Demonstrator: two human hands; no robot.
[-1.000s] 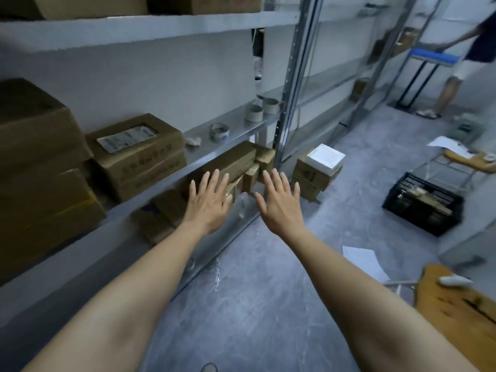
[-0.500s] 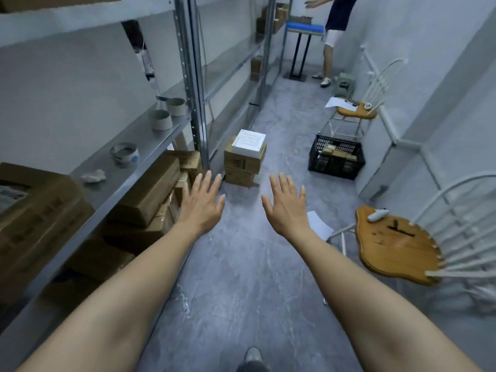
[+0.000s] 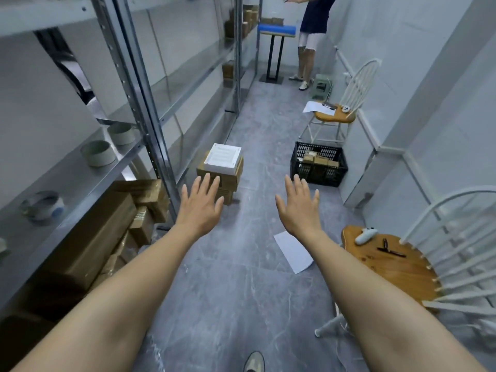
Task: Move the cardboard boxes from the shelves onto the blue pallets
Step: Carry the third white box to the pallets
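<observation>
L hand [image 3: 200, 208] & R hand [image 3: 298, 210] hang open, fingers spread, holding nothing. The brown cardboard boxes [image 3: 107, 232] sit low in the grey metal shelving rack [image 3: 153, 146] at left, well apart from the blue slab on a black stand [image 3: 276, 29], presumably the pallet. Probable hazards: a slip on the loose white paper sheet [image 3: 292, 251] on the floor, or a carried box clipping the wood-seated white chair [image 3: 389, 261] in the narrow aisle.

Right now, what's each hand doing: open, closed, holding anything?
Left hand: open, fingers spread, holding nothing.
Right hand: open, fingers spread, holding nothing.
</observation>
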